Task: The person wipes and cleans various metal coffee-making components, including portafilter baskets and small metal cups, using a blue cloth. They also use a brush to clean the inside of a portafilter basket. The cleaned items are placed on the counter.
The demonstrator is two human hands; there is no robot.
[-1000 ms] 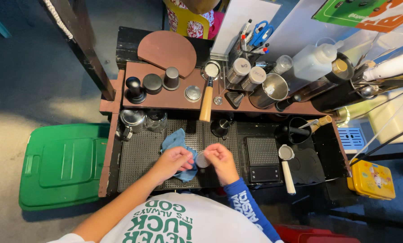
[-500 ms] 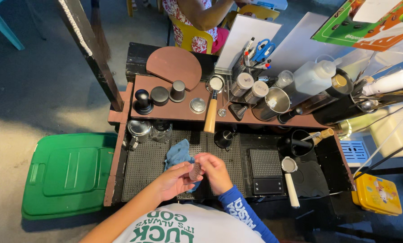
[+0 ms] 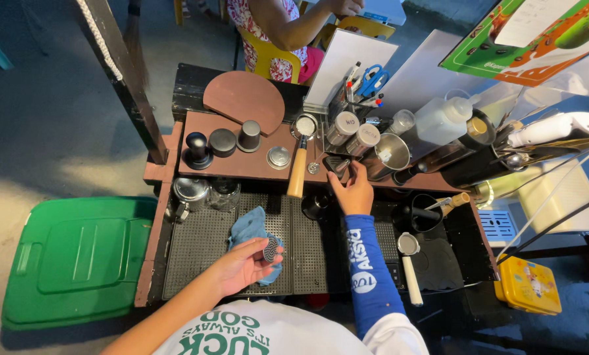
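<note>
My left hand point(image 3: 242, 264) holds a small round perforated metal disc point(image 3: 270, 249) over a blue cloth point(image 3: 248, 227) on the black perforated mat point(image 3: 196, 250). My right hand point(image 3: 351, 189), in a blue sleeve, reaches forward to the brown shelf and touches a small dark object point(image 3: 338, 164) beside a steel cup point(image 3: 388, 154). Its fingers are bent around that object. A portafilter with a wooden handle point(image 3: 299, 167) lies just left of that hand.
Black tampers point(image 3: 210, 144) and a round lid point(image 3: 279, 157) sit on the shelf, with a brown round board point(image 3: 244, 97) behind. A green bin point(image 3: 77, 253) is at left, a yellow box point(image 3: 530, 284) at right. Another person point(image 3: 278, 33) sits beyond the counter.
My right hand has left the disc and moved forward to the shelf. My left hand alone now holds the disc by the cloth. The view has tilted a little.
</note>
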